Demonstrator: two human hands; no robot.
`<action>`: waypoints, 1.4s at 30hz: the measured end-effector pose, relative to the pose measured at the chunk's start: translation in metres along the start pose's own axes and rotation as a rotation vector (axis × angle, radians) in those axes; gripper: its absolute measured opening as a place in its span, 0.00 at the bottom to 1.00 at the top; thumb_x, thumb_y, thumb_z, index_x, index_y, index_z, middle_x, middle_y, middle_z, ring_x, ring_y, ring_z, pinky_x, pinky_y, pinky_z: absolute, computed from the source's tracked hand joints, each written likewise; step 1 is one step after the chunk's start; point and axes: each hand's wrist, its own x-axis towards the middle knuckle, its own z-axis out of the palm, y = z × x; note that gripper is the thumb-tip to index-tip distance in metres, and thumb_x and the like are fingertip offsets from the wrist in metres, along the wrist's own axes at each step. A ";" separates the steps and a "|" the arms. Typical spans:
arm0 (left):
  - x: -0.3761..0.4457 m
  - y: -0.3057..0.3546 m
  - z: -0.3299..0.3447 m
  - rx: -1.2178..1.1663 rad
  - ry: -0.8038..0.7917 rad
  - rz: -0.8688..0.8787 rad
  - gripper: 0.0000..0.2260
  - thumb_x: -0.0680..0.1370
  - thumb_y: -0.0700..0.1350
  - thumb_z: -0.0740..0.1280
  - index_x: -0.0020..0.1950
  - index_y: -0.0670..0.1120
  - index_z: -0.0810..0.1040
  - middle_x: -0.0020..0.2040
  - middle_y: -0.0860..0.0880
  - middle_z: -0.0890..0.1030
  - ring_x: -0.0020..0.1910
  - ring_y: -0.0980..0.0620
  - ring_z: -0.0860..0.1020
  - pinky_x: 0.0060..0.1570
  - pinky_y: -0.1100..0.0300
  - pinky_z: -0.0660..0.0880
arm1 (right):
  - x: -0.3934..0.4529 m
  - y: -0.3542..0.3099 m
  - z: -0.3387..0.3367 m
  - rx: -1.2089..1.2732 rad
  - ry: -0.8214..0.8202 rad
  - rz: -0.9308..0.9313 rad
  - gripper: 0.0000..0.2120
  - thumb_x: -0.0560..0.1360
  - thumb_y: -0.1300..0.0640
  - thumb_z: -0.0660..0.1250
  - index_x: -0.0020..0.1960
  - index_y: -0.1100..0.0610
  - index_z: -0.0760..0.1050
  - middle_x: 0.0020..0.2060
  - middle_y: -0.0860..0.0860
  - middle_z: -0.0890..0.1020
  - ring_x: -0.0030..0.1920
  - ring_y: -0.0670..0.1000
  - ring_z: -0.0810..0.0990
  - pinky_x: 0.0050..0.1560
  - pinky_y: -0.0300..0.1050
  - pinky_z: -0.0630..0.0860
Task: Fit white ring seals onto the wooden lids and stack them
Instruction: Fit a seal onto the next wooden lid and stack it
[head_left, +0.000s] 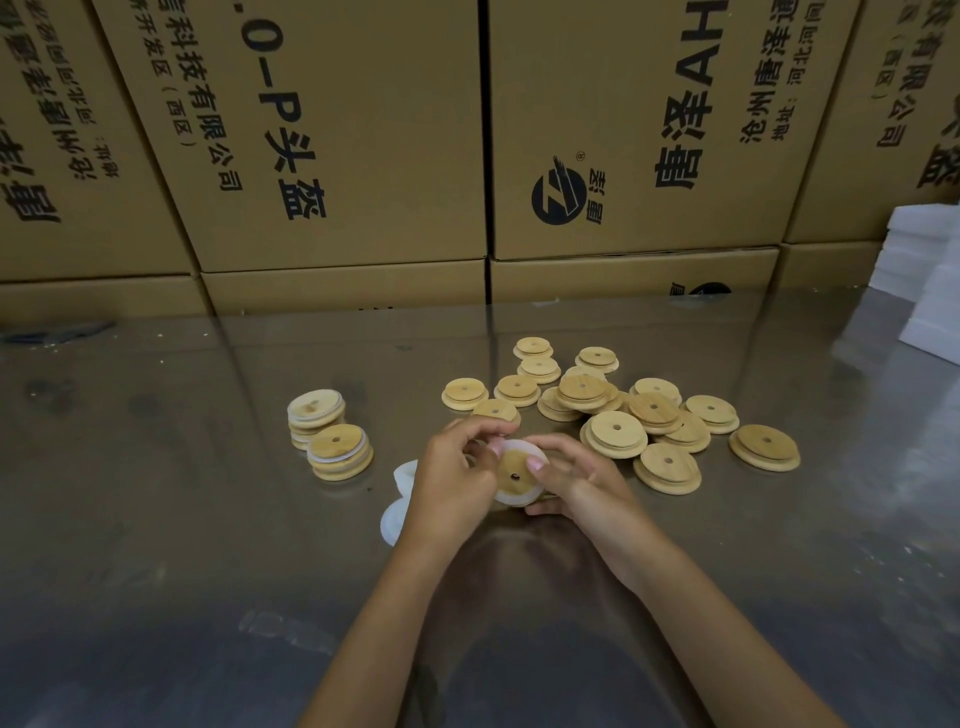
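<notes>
Forearms bare, no sleeves; fingers (535, 464) bear seemingly pale-pink painted nails; wrists unadorned.

Stacked lids (332, 434) left, loose lids (623, 410) right, boxes (343, 135) behind

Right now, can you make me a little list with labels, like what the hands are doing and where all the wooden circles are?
left hand: pinches the white ring seal
right hand: holds the wooden lid, thumb pressing its top
finished stacks: two, left of the hands
loose lids: scattered pile, right and behind the hands
spare seals: white, under the left wrist
table: shiny
behind: cardboard boxes
</notes>
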 end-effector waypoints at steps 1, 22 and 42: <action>0.000 -0.001 0.000 0.002 0.006 0.005 0.12 0.78 0.34 0.64 0.51 0.48 0.83 0.50 0.54 0.82 0.44 0.63 0.77 0.47 0.68 0.74 | 0.000 0.000 0.000 -0.002 0.001 -0.005 0.10 0.80 0.62 0.65 0.61 0.58 0.78 0.53 0.56 0.85 0.50 0.52 0.83 0.50 0.50 0.80; 0.004 -0.005 -0.005 0.215 -0.017 0.172 0.16 0.75 0.34 0.66 0.50 0.55 0.79 0.38 0.57 0.80 0.39 0.59 0.77 0.41 0.70 0.72 | 0.003 -0.002 0.005 0.163 0.201 0.028 0.09 0.82 0.64 0.61 0.59 0.62 0.78 0.55 0.60 0.84 0.54 0.57 0.82 0.43 0.45 0.79; -0.003 -0.001 0.004 0.203 0.035 0.159 0.07 0.76 0.35 0.68 0.48 0.46 0.82 0.45 0.55 0.82 0.43 0.60 0.77 0.42 0.72 0.72 | 0.000 -0.001 -0.002 0.061 0.121 0.016 0.09 0.82 0.63 0.62 0.60 0.61 0.76 0.54 0.59 0.83 0.52 0.55 0.82 0.55 0.53 0.79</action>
